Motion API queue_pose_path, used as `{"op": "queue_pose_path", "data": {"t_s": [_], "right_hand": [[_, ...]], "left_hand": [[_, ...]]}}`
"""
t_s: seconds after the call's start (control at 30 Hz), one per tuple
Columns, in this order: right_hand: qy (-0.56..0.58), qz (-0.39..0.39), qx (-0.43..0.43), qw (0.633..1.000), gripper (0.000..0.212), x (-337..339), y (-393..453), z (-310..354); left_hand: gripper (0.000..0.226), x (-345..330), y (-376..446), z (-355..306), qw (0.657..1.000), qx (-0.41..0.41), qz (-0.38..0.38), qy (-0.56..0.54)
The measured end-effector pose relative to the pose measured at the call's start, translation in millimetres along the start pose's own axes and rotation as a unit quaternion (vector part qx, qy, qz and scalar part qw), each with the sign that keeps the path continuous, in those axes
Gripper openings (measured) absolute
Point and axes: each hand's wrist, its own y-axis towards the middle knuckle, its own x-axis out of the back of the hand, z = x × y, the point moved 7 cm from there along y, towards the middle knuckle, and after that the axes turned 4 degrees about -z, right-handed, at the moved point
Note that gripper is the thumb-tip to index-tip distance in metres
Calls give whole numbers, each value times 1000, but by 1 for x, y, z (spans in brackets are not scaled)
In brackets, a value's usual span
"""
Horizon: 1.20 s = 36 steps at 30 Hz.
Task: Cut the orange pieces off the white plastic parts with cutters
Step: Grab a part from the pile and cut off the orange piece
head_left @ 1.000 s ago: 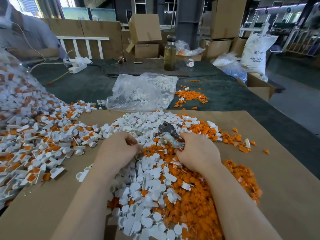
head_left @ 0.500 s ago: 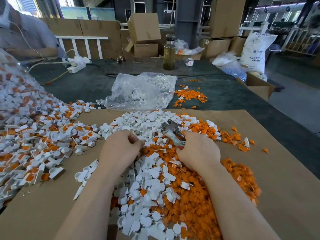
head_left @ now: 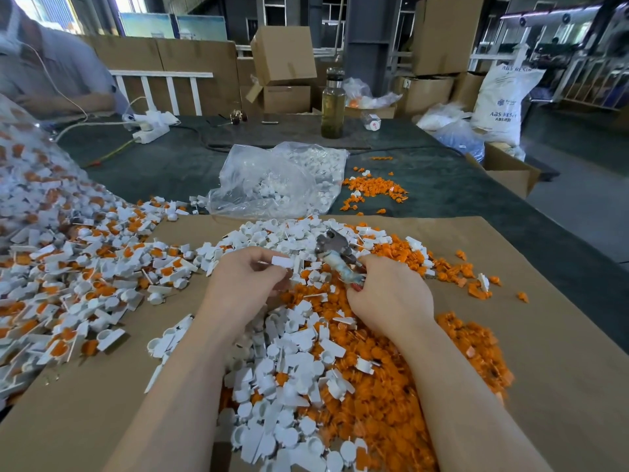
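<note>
My left hand (head_left: 243, 284) has its fingers curled, pinching a white plastic part (head_left: 283, 261) between thumb and fingertips; the part sits flat-ish, pointing right toward the cutters. I can't tell whether an orange piece is on it, that side is hidden. My right hand (head_left: 388, 294) is wrapped round the handles of the cutters (head_left: 335, 253), fingers curled tight on the grip; the grey metal head sticks up and away from me, just beside the white part but not touching it as far as I can see. Whether the cutter blades are apart or together I can't tell, too blurred.

Both hands hover over a mixed heap: white trimmed parts (head_left: 292, 352) down the middle, loose orange pieces (head_left: 391, 386) mostly under and right of my right forearm. All that lies on a brown cardboard sheet (head_left: 544, 335). To the left, a bigger pile of uncut parts (head_left: 68, 284), white with orange still attached, spills out of a clear bag at the left edge.

Beyond the cardboard, on the dark green table (head_left: 153, 168): a clear plastic bag (head_left: 272, 178) with white parts in it, a small scatter of orange bits (head_left: 371, 189) to its right, a glass bottle (head_left: 333, 107) further back, a white power strip (head_left: 149, 126) at back left. Another person's sleeve (head_left: 51, 73) at top left.
</note>
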Motion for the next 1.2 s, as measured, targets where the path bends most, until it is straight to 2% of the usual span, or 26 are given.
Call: {"op": "queue_pose_path", "data": {"t_s": [0.13,0.27,0.33,0.37,0.6,0.8,1.0,1.2], "right_hand": [[121,-18,13,992,7,8,2,5],[262,-9,21,965,11,15,1,9],[310,3,24,950,5,16,-1,11],[334,8,23,942,1,17,-2,12],[499,10,-16,866,12,21,-5,14],[530,-33,-45,846,13,24,-5,10],[532,-61,-46,843,12,28,-5,9],[535,-12,-34,844,12,25,-7,16]], "left_hand": [[11,-5,-4,-4,998,-2,-3,-60],[11,-8,-8,-9,996,-27,-22,-84],[12,-13,-9,-10,994,-15,-14,-108],[12,-16,-10,-10,992,-4,-5,-126],[12,-25,-17,-13,985,21,33,-170],[14,-29,-20,-13,980,30,22,-196],[19,-39,-24,-14,971,48,62,-225],[17,-43,-28,-18,964,50,73,-251]]}}
